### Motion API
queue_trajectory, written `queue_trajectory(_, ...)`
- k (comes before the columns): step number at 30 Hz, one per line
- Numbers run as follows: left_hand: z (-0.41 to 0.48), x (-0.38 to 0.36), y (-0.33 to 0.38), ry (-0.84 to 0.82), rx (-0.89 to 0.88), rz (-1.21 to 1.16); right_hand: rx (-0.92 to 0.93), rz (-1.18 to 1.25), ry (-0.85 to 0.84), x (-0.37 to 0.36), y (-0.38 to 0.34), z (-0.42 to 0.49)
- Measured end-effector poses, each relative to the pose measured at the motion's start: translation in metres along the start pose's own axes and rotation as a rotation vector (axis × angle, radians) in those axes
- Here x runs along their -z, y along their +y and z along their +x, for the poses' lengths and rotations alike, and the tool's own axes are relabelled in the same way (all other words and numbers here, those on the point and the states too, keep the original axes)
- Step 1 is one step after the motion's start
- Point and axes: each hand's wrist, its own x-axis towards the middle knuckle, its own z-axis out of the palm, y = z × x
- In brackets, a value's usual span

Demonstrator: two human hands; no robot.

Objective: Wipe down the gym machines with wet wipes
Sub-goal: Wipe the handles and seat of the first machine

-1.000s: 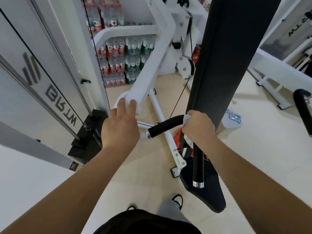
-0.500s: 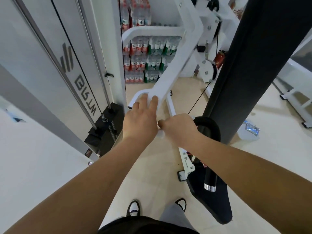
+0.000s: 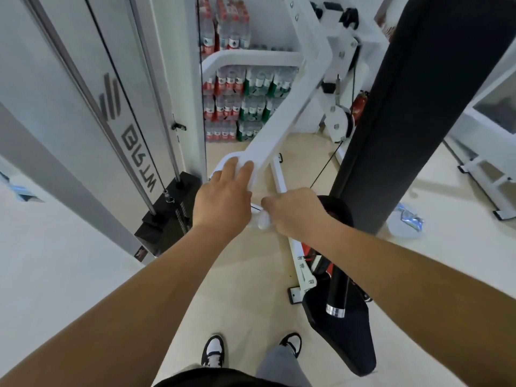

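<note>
wet wipe: white wad, centre of frame, bunched under right hand; only a small lobe shows at lower left of the fist. grip: fingers curled round the wad, clamping it onto the thin white bar where the black handle begins.
judged: wipe v. light, limp, damp. no stiffness of its own, slides easily on paint & rubber, may tear if snagged on bolts. best held bunched in palm w/ fingers wrapped round the tube, so it rubs all the way round.
left hand: just left of wipe. grip: fingers straight & close together, laid over rounded end of white machine arm; thumb hidden, can't tell if it hooks under. reads as steadying. arm judged stiff, heavy, pivoted; prob. swings if not braced.
outward: tall black back pad right of centre; black seat lower right; weight stack left of centre; bottled water packs upper centre; foil packet on floor, right side.
</note>
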Motion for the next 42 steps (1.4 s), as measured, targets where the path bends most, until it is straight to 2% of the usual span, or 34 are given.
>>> queue_trajectory(2,0.0,0.0,0.0,-0.008,0.004,0.011,-0.129,-0.085,0.249,-0.01,0.006,-0.015)
queue_trajectory(3,0.001,0.0,0.0,-0.015,0.005,0.017,-0.166,-0.077,0.286,-0.009,0.009,-0.016)
queue_trajectory(4,0.001,0.0,0.001,-0.025,0.005,0.018,-0.157,-0.044,0.2,-0.001,0.013,-0.015)
queue_trajectory(7,0.002,0.002,0.001,-0.031,0.009,0.005,-0.119,0.277,-0.438,0.04,0.027,-0.002)
queue_trajectory(8,0.002,0.003,0.001,-0.029,0.012,-0.001,-0.121,0.365,-0.599,0.048,0.033,0.004)
queue_trajectory(9,0.002,0.003,0.001,-0.025,0.012,-0.005,-0.118,0.41,-0.724,0.051,0.038,0.011)
queue_trajectory(11,0.002,0.004,0.0,-0.021,0.009,-0.011,-0.155,0.514,-0.836,0.049,0.045,0.021)
queue_trajectory(13,0.003,0.003,0.0,-0.03,0.002,-0.015,-0.178,0.579,-0.771,0.042,0.048,0.022)
queue_trajectory(15,0.003,0.001,-0.001,-0.038,0.006,-0.025,-0.197,0.473,-0.475,0.031,0.044,0.002)
queue_trajectory(17,0.003,0.001,-0.002,-0.031,0.008,-0.039,-0.283,0.209,-0.073,0.008,0.034,-0.026)
queue_trajectory(18,0.003,0.001,-0.002,-0.031,0.005,-0.044,-0.391,0.21,0.051,-0.006,0.032,-0.038)
queue_trajectory(19,0.004,0.0,-0.002,-0.035,0.004,-0.045,-0.55,0.325,0.102,-0.019,0.033,-0.047)
queue_trajectory(21,0.004,0.0,-0.002,-0.042,0.012,-0.039,-0.848,0.86,0.046,-0.029,0.044,-0.053)
queue_trajectory(22,0.004,0.0,-0.002,-0.045,0.01,-0.034,-0.926,1.143,-0.016,-0.029,0.051,-0.054)
queue_trajectory(24,0.004,0.0,-0.001,-0.046,0.003,-0.028,-0.978,1.524,-0.12,-0.026,0.058,-0.059)
queue_trajectory(29,0.004,0.002,-0.002,-0.044,0.0,-0.029,-0.968,1.992,-0.314,-0.02,0.058,-0.078)
queue_trajectory(33,0.004,0.004,-0.001,-0.055,0.001,-0.04,-1.009,2.233,-0.252,-0.021,0.041,-0.095)
queue_trajectory(35,0.005,0.004,-0.001,-0.056,0.005,-0.041,-1.125,2.157,-0.171,-0.022,0.025,-0.099)
queue_trajectory(38,0.005,0.003,0.0,-0.054,0.007,-0.034,-1.35,1.652,-0.008,-0.033,-0.005,-0.102)
queue_trajectory(40,0.005,0.003,-0.001,-0.048,0.002,-0.042,-1.338,1.35,0.12,-0.043,-0.027,-0.108)
queue_trajectory(42,0.004,0.002,-0.002,-0.043,0.001,-0.055,-1.313,1.205,0.2,-0.052,-0.047,-0.117)
